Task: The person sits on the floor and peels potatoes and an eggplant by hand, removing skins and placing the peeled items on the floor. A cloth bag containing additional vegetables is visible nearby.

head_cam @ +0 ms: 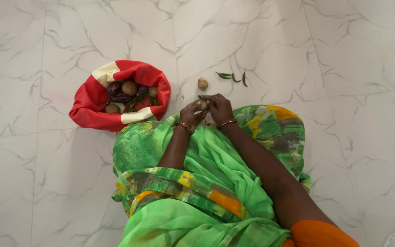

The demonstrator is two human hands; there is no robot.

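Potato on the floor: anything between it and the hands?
Nothing visible. The loose potato lies on bare marble floor just beyond the left hand and right hand, which together hold another potato. The green chillies lie off to its right.

The floor [334, 151] is glossy white marble-look tile with grey veins; a soft matt cloth bag [90, 103], red and cream, sits on it. The green garment [206, 183] looks thin, smooth fabric. Thin metal-looking bangles [227, 122] shine at the wrists, and the potato [202, 83] has dull, rough skin
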